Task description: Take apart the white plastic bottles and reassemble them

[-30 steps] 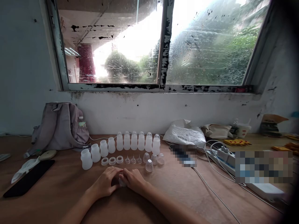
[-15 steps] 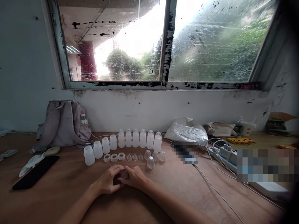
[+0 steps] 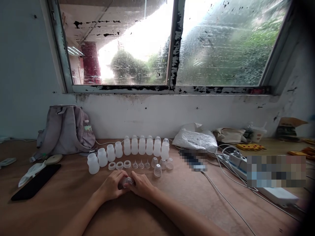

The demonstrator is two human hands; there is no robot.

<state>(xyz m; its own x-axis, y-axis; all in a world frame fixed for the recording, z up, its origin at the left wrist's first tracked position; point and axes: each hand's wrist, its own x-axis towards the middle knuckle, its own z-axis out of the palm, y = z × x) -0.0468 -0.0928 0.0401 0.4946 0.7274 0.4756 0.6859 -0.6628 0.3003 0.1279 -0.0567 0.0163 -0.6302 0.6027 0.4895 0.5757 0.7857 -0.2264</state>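
Close in front of me, my left hand (image 3: pixel 112 185) and my right hand (image 3: pixel 140 184) meet around a small clear bottle nipple (image 3: pixel 127 181). Fingers of both hands are curled against it, and its lower part is hidden. Just beyond stand three white bottle rings (image 3: pixel 119 165), three clear nipples (image 3: pixel 141 164) and several clear domed caps (image 3: pixel 157 170). Behind these, open frosted baby bottles (image 3: pixel 102 157) curve from the left. They continue into several capped baby bottles (image 3: pixel 142 146) on the right.
A grey backpack (image 3: pixel 66 129) leans on the wall at the left, near a black phone-like slab (image 3: pixel 36 182). To the right lie a silvery plastic bag (image 3: pixel 195 139), a cable (image 3: pixel 222 195) and a white power strip (image 3: pixel 278 196). The brown tabletop (image 3: pixel 197 209) runs beneath everything.
My hands have shifted slightly left and tilted, so more of the clear nipple shows between them. The whole view has slid a little; the bottles and parts stay in place.
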